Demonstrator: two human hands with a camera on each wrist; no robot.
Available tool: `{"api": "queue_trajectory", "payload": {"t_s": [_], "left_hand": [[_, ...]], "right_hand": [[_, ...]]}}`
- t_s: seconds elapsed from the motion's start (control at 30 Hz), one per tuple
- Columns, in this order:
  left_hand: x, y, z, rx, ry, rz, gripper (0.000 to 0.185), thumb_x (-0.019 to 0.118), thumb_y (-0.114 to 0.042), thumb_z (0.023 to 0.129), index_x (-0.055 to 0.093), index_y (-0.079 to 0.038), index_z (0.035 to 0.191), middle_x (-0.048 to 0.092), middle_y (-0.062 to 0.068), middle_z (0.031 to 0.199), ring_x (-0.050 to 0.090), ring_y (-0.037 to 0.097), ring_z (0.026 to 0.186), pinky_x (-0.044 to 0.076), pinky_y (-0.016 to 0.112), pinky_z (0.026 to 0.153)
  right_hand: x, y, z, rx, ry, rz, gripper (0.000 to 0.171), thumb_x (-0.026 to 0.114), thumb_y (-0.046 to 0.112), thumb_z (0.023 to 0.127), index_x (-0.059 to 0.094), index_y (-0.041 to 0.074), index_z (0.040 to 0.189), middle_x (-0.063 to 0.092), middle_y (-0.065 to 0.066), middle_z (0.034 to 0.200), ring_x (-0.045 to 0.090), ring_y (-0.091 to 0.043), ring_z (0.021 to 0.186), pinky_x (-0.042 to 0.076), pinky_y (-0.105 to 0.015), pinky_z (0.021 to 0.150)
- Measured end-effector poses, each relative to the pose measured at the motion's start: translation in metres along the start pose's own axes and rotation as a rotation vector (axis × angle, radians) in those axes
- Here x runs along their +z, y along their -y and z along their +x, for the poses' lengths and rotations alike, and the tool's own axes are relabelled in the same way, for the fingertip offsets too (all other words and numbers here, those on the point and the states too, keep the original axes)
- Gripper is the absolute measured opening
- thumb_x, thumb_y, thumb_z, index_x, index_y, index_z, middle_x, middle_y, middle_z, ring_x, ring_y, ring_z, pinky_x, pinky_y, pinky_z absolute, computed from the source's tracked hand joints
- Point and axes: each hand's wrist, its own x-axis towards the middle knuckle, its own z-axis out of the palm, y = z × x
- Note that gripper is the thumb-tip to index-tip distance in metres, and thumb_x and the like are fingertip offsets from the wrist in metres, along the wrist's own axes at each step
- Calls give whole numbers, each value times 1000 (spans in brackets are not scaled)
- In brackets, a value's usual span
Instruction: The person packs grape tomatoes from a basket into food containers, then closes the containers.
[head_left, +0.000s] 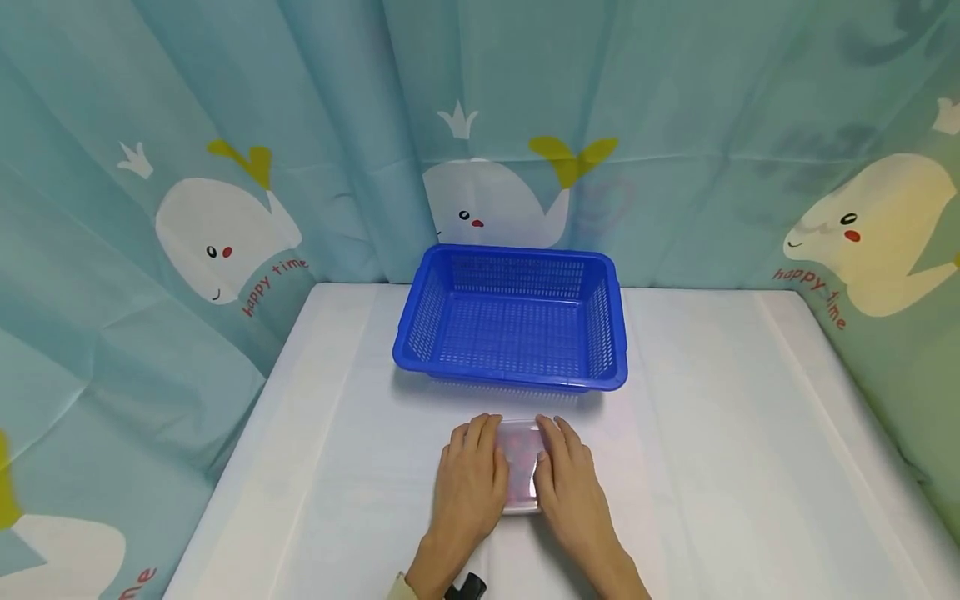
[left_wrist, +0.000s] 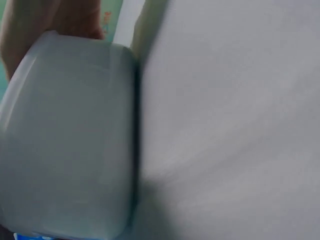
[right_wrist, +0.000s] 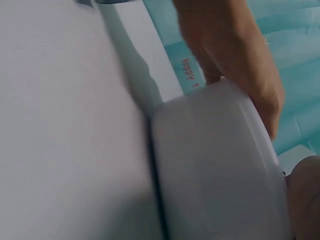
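Observation:
A small lidded plastic food box (head_left: pixel 521 467) sits on the white tabletop, with something pinkish showing faintly through its clear lid. My left hand (head_left: pixel 471 479) grips the box from its left side, fingers bent at the far edge and thumb along the lid. From the right, my right hand (head_left: pixel 573 492) holds it in the same way. In the left wrist view the cloudy wall of the box (left_wrist: pixel 70 135) fills the left half. The right wrist view shows another side of the box (right_wrist: pixel 215 165); the fingertips of both hands are partly hidden.
Just beyond the box, a blue perforated plastic basket (head_left: pixel 517 379) stands near the table's back edge, with nothing in it. A teal curtain (head_left: pixel 337 125) printed with white whales surrounds the white table (head_left: pixel 720 417) at the back and sides.

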Motion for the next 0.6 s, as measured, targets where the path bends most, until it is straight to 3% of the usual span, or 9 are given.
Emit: {"api": "queue_trajectory", "payload": {"t_s": [0.13,0.27,0.4,0.6], "left_hand": [[1,0,1,-20,-13,-26,34,58,-18,101,62,-13,134,66,4,130,64,29,116,57,44,87],[2,1,0,-48,-8,-62,35,58,-18,100,61,-12,134,67,4,128,65,29,114,56,44,86],[4,0,0,-136,10,-133,41,58,-20,101,55,-5,139,68,12,125,66,29,112,55,44,89],[7,-1,0,-242,18,-222,39,59,-21,101,55,-5,136,70,16,119,67,29,109,55,45,91]], "right_hand": [[3,1,5,-19,7,8,40,52,12,105,56,12,145,50,-25,153,60,-47,122,59,-58,78],[4,0,6,16,17,72,43,54,13,104,52,5,146,53,-27,148,59,-48,125,55,-62,93],[4,-4,7,70,12,161,52,56,16,103,44,-5,149,60,-30,138,59,-47,126,48,-63,106],[3,-9,8,82,45,178,55,55,20,105,40,-6,151,65,-33,124,62,-46,116,49,-63,99]]}}
